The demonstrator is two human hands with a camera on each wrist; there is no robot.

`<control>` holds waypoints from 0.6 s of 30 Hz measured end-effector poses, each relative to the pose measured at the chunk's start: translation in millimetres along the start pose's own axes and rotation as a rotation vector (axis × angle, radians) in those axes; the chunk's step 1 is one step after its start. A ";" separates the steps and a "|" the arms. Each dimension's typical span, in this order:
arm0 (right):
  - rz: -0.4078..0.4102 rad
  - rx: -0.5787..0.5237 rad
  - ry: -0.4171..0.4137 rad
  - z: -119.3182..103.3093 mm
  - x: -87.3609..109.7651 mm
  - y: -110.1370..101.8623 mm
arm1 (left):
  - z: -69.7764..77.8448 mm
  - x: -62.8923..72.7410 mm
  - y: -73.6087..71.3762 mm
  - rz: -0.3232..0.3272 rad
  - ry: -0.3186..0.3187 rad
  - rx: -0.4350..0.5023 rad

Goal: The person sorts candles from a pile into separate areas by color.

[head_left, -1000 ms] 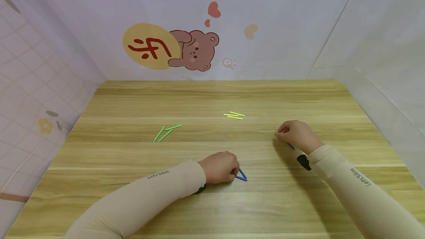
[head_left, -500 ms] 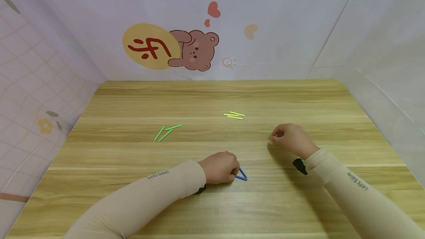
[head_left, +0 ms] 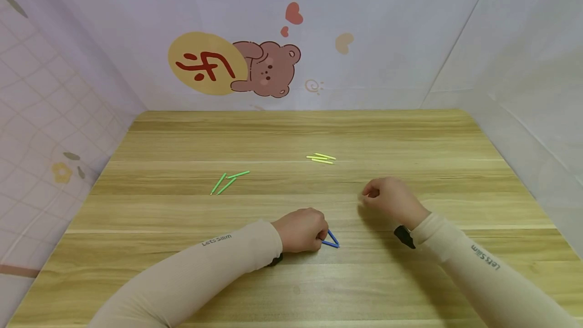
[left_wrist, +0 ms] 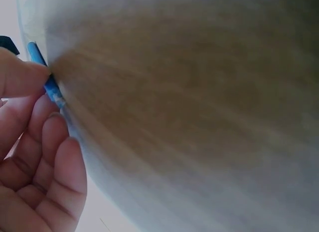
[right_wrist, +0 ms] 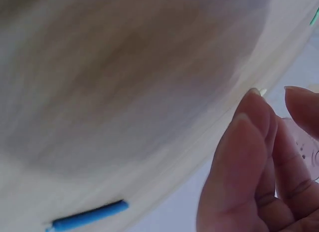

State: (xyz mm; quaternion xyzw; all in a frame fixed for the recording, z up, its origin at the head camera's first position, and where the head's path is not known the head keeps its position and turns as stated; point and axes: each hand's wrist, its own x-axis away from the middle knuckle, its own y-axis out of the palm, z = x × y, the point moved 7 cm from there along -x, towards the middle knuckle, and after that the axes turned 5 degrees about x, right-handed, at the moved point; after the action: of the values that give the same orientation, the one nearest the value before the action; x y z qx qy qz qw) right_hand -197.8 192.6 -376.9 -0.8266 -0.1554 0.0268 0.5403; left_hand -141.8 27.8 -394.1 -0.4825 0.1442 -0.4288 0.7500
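Observation:
My left hand (head_left: 300, 230) rests low over the table, and its thumb and fingers pinch a thin blue stick (left_wrist: 52, 87), seen in the left wrist view. Two blue sticks (head_left: 332, 238) show beside those fingertips in the head view, meeting at a point on the right. My right hand (head_left: 391, 199) hovers to the right, fingers loosely bent, with a gap between thumb and fingers and nothing held. In the right wrist view another view of a blue stick (right_wrist: 90, 215) with a small pale tip shows it lying on the table.
Three green sticks (head_left: 226, 185) lie loosely at the left on the wooden table (head_left: 273, 135). Several yellow sticks (head_left: 321, 158) lie close together farther back. Printed cloth walls (head_left: 373, 80) stand behind the table and along both sides.
My right hand has moved left and nearer to me. A blue stick seen beneath it a second ago no longer shows in the head view. The left hand has stayed in place.

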 end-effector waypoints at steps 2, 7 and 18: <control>0.000 0.000 -0.006 -4.0 1.6 2.8 | -0.4 0.3 0.1 0.001 0.001 0.001; -0.013 -0.027 -0.027 -13.6 6.4 10.2 | -1.4 -0.2 0.7 0.000 0.005 0.003; -0.044 -0.043 -0.094 -38.3 15.3 20.6 | -4.7 -2.3 0.8 0.000 -0.017 0.020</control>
State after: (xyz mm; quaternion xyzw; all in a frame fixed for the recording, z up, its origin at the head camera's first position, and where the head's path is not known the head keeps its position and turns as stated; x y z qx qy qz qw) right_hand -170.4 155.5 -377.7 -0.8320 -0.1994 0.0503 0.5152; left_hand -145.7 26.9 -397.5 -0.4786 0.1335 -0.4262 0.7559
